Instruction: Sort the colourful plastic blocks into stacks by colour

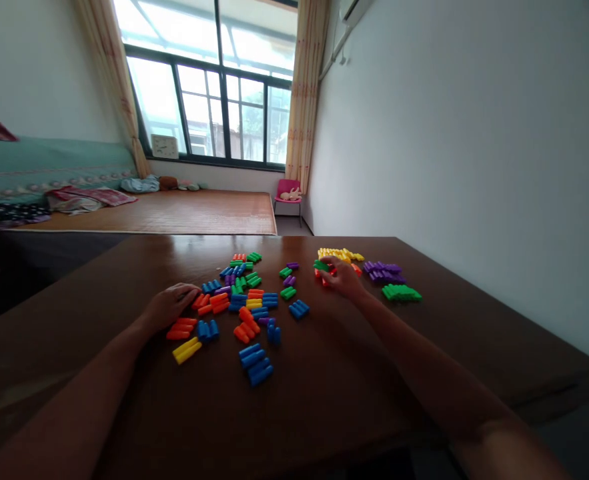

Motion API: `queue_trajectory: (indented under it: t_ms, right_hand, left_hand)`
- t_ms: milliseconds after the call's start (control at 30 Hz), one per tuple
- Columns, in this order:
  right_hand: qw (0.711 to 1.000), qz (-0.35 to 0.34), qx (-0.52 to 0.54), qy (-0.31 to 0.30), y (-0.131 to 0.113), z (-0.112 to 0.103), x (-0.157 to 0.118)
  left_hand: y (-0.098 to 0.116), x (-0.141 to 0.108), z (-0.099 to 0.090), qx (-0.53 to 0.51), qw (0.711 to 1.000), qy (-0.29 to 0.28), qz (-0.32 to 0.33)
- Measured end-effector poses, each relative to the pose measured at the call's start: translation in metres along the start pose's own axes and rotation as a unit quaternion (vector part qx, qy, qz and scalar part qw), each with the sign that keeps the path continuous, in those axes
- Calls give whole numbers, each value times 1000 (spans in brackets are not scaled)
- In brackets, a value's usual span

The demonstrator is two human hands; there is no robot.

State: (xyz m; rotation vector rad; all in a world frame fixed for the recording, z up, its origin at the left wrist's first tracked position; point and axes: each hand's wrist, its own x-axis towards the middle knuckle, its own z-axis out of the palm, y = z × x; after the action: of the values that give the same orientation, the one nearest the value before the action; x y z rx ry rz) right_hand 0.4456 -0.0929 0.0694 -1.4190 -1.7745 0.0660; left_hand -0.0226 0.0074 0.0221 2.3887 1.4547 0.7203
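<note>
My right hand [343,279] reaches over the right side of the table, its thumb and fingers closed around a green plastic building block [321,265]. Orange-red blocks [356,269] lie beneath and beside it, partly hidden by the hand. My left hand [171,304] rests on the table with the fingers lying loosely, their tips beside orange blocks [201,301]. Between the hands are many ridged blocks in small joined groups: blue [256,363], orange [247,324], yellow [187,350], green [288,293] and purple [289,281].
Sorted piles stand at the right: yellow blocks [339,255], purple blocks [384,272] and green blocks [401,293]. The brown table [334,387] runs close to the white wall on the right. Beyond it are a bed [214,210] and a pink chair [288,189].
</note>
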Motion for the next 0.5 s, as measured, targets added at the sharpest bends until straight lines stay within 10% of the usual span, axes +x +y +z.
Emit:
queue_trajectory:
  t_ms: [233,500]
  right_hand:
    - [902,300,-55,305,174,-152,-90]
    - [919,323,-69,217,193,-159,-130]
  left_hand:
    - [-6,4,0,23,999,-16,-21]
    - [-22,8,3,22,1000,-6,-22]
